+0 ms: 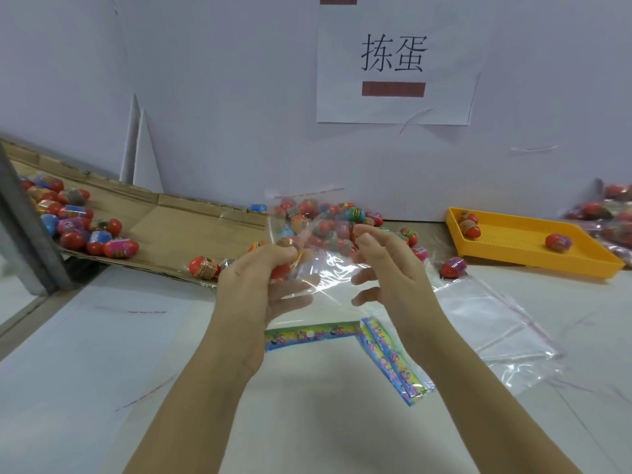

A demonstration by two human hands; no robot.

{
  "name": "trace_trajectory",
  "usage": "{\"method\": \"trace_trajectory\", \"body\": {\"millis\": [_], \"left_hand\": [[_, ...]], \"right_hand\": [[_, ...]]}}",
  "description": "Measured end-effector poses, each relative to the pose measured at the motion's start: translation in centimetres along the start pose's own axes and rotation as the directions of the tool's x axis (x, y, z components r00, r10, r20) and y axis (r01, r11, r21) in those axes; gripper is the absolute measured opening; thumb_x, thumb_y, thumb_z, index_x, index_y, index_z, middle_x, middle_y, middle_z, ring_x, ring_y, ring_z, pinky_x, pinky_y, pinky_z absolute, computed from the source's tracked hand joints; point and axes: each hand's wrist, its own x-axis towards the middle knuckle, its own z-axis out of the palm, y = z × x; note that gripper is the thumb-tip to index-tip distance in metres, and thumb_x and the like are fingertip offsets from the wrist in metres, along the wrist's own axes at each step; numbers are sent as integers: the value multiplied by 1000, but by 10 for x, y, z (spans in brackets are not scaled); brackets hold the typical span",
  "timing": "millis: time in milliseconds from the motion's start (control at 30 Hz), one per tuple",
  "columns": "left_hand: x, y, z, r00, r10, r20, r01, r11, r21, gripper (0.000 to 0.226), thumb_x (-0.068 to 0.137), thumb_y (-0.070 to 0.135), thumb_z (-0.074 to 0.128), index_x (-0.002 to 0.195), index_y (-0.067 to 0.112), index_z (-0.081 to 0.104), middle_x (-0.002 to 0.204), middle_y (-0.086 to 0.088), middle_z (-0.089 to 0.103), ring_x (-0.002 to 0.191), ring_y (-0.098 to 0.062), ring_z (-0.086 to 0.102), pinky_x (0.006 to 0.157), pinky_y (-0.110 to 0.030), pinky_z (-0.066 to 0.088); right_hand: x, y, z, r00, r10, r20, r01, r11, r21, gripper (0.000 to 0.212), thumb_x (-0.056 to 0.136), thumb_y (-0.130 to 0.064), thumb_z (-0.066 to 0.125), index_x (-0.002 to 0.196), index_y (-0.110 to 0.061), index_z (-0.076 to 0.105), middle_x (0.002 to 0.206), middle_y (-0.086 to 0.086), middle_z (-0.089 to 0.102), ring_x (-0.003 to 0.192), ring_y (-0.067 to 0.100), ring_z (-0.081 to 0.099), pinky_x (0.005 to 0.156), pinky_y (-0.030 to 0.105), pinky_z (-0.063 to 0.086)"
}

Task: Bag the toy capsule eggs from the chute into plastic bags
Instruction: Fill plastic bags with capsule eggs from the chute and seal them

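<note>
Glinting clear bag (328, 268) w/ red-orange egg (279, 271)

Bright, flat, cool-white light from above. Barely any shadow under my arms on the table (102, 336). White glare streaks on the plastic bag (328, 268) pinched in my right hand (386, 268), more on the spare bags (496, 319) lying at right. Left hand (260, 282) fingers motion-smeared, and the egg (282, 270) it grips is a red blur. Whole frame soft and blocky. Wide-angle bend: the chute (164, 220) and table edge curve at left, corners mushy. Wall sign (393, 63) is readable.
</note>
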Motion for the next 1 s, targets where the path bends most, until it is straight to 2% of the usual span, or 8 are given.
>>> {"method": "trace_trajectory", "body": {"millis": [100,200,333,433,533,633,767,1000], "left_hand": [[1,-1,-3,999,23,-36,-21,998,55,28,86,7,56,68,16,76,81,-8,76,66,-21,72,47,-26,55],[2,-1,-3,999,-43,-16,44,998,33,16,86,8,61,84,9,76,82,-11,75,65,-20,72,47,-25,55],[6,-4,-3,998,-43,-35,41,998,-53,12,86,9,64,93,4,72,82,-10,75,66,-22,72,49,-26,55],[8,-5,-3,996,-9,-87,0,995,-103,10,81,17,68,79,10,75,81,-9,75,69,-23,73,52,-29,57],[10,1,-7,993,-115,-33,102,957,-270,26,86,36,66,72,15,73,76,-8,73,69,-24,73,55,-36,58],[9,7,-8,982,-153,113,185,899,-397,29,77,43,69,78,14,70,89,-11,67,81,-23,68,71,-40,61],[6,6,-5,984,-80,160,130,935,-329,33,64,12,72,96,7,68,87,-10,70,72,-17,71,63,-32,60],[7,-5,-2,996,-4,84,18,987,-160,38,65,6,69,103,10,70,92,-11,76,82,-23,74,68,-37,62]], "right_hand": [[8,13,-5,999,46,9,-45,993,-113,10,96,-36,50,98,-41,58,98,-8,61,76,6,61,59,22,54],[16,34,-7,1000,-15,21,23,888,-459,22,96,-29,52,113,-41,56,117,-10,54,98,7,55,80,22,47],[24,61,-1,986,-1,168,155,396,-905,53,98,-23,45,147,-32,29,146,2,33,128,22,33,104,36,32],[19,69,11,967,90,237,204,279,-938,57,94,-22,41,146,-38,24,151,-1,25,132,22,23,108,43,24],[19,62,23,924,-70,376,374,364,-853,50,95,-26,46,144,-33,37,150,-4,33,135,23,26,109,41,22],[27,57,42,835,-149,530,550,263,-793,46,96,-33,47,141,-26,43,148,-2,40,137,23,32,110,44,26],[36,62,48,931,155,329,290,231,-929,52,98,-41,39,147,-28,30,155,1,26,143,25,20,116,49,16],[39,65,22,987,-151,50,63,81,-995,48,85,-25,55,130,-23,40,122,3,45,115,25,40,92,39,27]]}}
